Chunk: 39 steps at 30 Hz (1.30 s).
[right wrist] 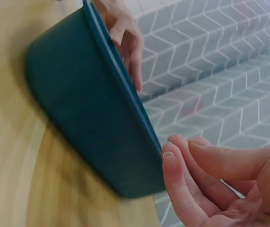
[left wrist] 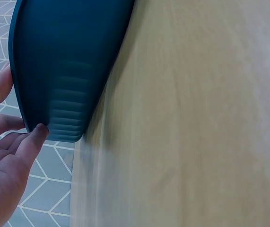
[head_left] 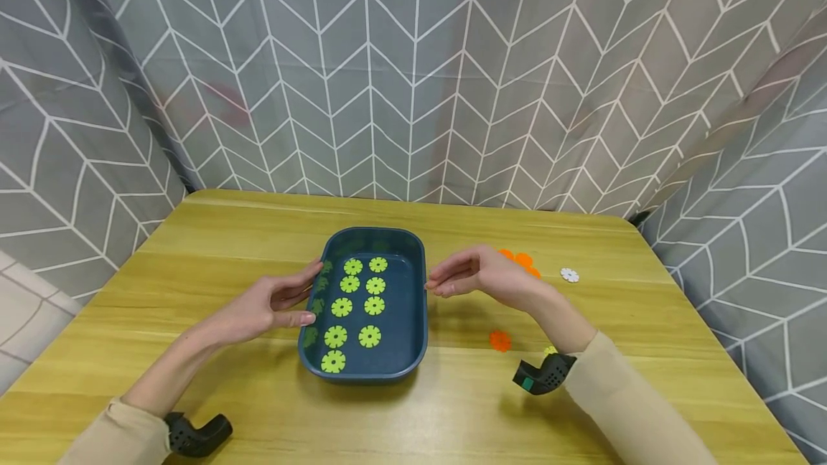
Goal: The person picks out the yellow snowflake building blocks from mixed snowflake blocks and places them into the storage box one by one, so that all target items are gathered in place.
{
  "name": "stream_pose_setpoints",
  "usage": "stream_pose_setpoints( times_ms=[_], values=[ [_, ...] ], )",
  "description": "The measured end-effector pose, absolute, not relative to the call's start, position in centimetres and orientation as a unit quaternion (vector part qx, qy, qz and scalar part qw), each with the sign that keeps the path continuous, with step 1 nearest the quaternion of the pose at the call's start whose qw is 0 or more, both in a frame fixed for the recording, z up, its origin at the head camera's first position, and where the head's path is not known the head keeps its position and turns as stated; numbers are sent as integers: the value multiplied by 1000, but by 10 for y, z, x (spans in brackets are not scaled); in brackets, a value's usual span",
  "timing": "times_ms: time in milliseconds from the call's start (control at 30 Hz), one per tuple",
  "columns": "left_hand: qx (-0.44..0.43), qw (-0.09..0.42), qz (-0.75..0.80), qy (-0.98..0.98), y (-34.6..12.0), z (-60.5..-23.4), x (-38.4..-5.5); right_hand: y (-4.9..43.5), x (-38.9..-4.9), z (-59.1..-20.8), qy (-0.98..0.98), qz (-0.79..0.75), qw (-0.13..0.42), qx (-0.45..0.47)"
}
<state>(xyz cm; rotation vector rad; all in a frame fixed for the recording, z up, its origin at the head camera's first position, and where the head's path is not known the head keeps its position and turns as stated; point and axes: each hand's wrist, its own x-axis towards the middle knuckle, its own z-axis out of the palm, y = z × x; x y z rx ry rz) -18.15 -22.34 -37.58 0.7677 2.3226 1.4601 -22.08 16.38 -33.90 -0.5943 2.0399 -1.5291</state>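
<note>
A dark blue rectangular plastic tub [head_left: 394, 372] with rounded corners stands on the table. On its floor, several yellow-green notched discs [head_left: 370, 336] lie in two rough columns. My left hand [head_left: 258, 307] grips the tub's left rim, fingertips over the edge. In the left wrist view, the fingers of my left hand [left wrist: 12, 161] lie at the rim and outer wall. My right hand [head_left: 484, 275] is at the opposite rim with thumb and fingers close together. In the right wrist view, the fingertips [right wrist: 170, 156] are right at the tub's edge, with nothing visible between them.
Orange notched pieces [head_left: 523, 261] lie behind my right hand, and a white disc [head_left: 569, 275] is farther right. Nearer me are another orange piece [head_left: 500, 340] and a yellow one [head_left: 550, 351] partly hidden by my right wrist. A patterned grey curtain [head_left: 388, 77] hangs behind the table.
</note>
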Motion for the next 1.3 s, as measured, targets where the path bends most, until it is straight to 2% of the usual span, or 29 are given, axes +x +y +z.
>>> stream_pose_setpoints(
  times_ms=[633,967,1300],
  values=[
    [267,148,511,803,-221,-376,-182,263,-198,-374,763,-566,257,-179],
    [269,144,506,807,-223,-377,-183,314,-184,-392,736,-591,261,-200],
    [263,145,508,807,-222,-374,-182,332,-176,-409,717,-602,251,-245]
  ],
)
